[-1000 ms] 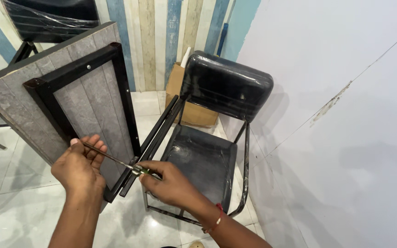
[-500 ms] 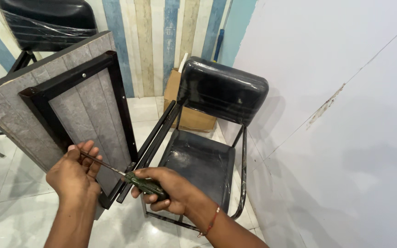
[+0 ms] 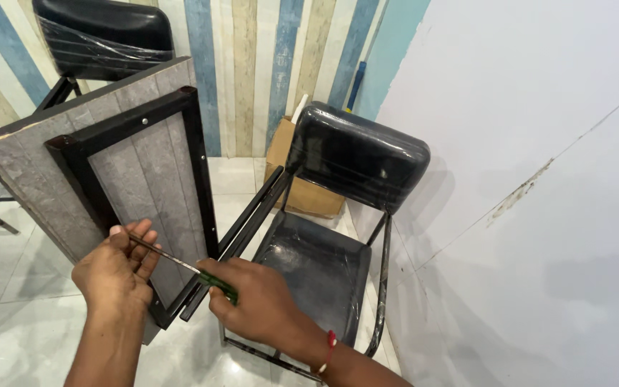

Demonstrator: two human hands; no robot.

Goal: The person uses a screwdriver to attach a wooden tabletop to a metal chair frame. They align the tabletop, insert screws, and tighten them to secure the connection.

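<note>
My right hand (image 3: 263, 308) grips the green handle of a screwdriver (image 3: 180, 261). Its thin metal shaft runs up and left to my left hand (image 3: 112, 272), whose fingers pinch the shaft near the tip. Both hands hover in front of a grey tabletop (image 3: 30, 172) tipped on its side, with a black metal frame (image 3: 198, 154) fixed to its underside. A black frame leg (image 3: 248, 215) slants from the tabletop down toward my hands. Just right of my hands stands a black padded chair (image 3: 352, 161), its seat under my right forearm.
A brown cardboard box (image 3: 302, 190) sits on the tiled floor behind the chair. A second black chair (image 3: 105, 32) wrapped in plastic stands behind the tabletop at upper left. A white wall (image 3: 539, 179) closes the right side; a striped wall is at the back.
Both hands have shifted slightly with the screwdriver still held between them; the view has drifted a little. The tabletop and chair stay in place.
</note>
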